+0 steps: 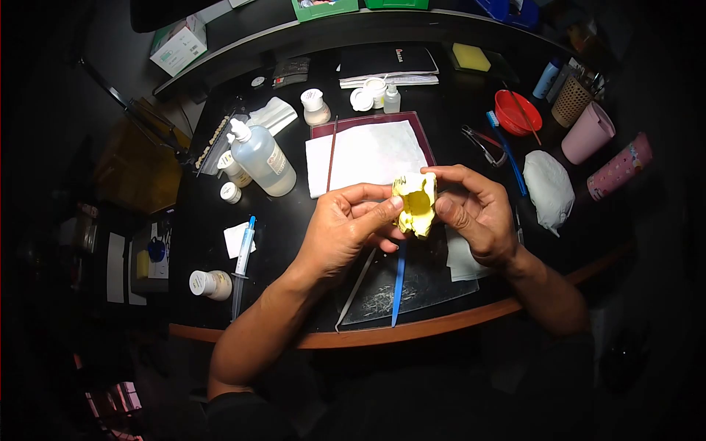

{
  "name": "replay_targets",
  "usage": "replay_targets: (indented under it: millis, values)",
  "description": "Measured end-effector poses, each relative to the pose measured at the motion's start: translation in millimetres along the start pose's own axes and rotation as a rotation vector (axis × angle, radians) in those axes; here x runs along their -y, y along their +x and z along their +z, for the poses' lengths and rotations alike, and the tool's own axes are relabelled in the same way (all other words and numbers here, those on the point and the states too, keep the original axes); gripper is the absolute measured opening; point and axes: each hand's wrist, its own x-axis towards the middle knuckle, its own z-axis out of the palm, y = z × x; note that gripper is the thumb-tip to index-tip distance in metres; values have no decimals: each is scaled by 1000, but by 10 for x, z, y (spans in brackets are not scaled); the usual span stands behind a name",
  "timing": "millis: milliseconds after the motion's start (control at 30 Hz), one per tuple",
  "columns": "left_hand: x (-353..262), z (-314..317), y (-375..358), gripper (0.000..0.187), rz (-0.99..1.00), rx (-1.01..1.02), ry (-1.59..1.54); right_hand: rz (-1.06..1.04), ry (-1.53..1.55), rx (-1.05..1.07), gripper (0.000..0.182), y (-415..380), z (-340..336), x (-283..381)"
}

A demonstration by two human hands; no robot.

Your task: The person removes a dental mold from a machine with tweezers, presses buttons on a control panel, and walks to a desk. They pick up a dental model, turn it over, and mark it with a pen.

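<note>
The left hand (pixel 340 226) pinches the left side of a yellow moulded piece (pixel 419 202), its thumb across the near face. The right hand (pixel 482 217) steadies the other side, its fingers bent and partly spread, the index fingertip on the top edge and the thumb at the right edge. The piece is held up over the middle of the dark surface (pixel 305 298); it has a hollow and dark handwriting near the top.

Beneath the hands, a blue stick-like tool (pixel 398 290) lies on a glass slab (pixel 434 303). Farther away, a white paper towel (pixel 371 153) covers much of a maroon board (pixel 424 136), with a brown-handled brush (pixel 333 154) along its left side. On the left stand a squeeze bottle (pixel 263 162) and, nearer, a syringe (pixel 243 257) lies beside a jar (pixel 211 285). On the right, a blue toothbrush (pixel 507 154) lies near a red bowl (pixel 517 114).
</note>
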Motion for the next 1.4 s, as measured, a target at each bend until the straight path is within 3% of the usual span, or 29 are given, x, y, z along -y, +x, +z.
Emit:
replay_targets:
  millis: [200,400,533,733,1033,1233,1400]
  values:
    - [32,-3,12,45,22,15,22,33,-28,-34,41,0,19,3]
    - [-45,35,-38,56,-19,73,-142,-7,-312,-68,47,10,58,108]
    - [7,47,-25,54,-23,69,-84,-164,-564,-21,52,14,28,79]
    - [71,107,-30,64,46,89,-102,-329,-555,-12,56,31,11,31]
    - [78,164,-49,73,184,80,-103,-281,-263,-49,58,26,33,47]
    - [74,190,-69,73,229,81,-62,-339,-335,76,67,44,-83,-15]
    - [79,192,-69,73,247,58,-61,-260,-239,85,67,48,-47,3]
